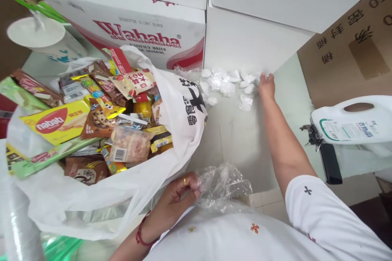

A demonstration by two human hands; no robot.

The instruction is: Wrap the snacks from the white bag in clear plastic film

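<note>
My left hand (180, 191), with a gold ring and a red cord bracelet, pinches the edge of a crumpled clear plastic bag (226, 183) near my body. My right hand (267, 86) reaches to the far part of the table, at the right end of a loose group of small white packets in clear wrap (226, 83). Two of its fingers show slightly apart, and nothing is visible between them. Left of my hands stands a wide-mouthed white bag (180, 130) full of packaged snacks (131, 142).
A Wahaha water carton (137, 36) and white boxes (251, 45) line the back. A paper cup (52, 40) stands far left. On the right are a brown carton (346, 45), a white detergent bottle (358, 120), keys (312, 135) and a black phone (330, 164).
</note>
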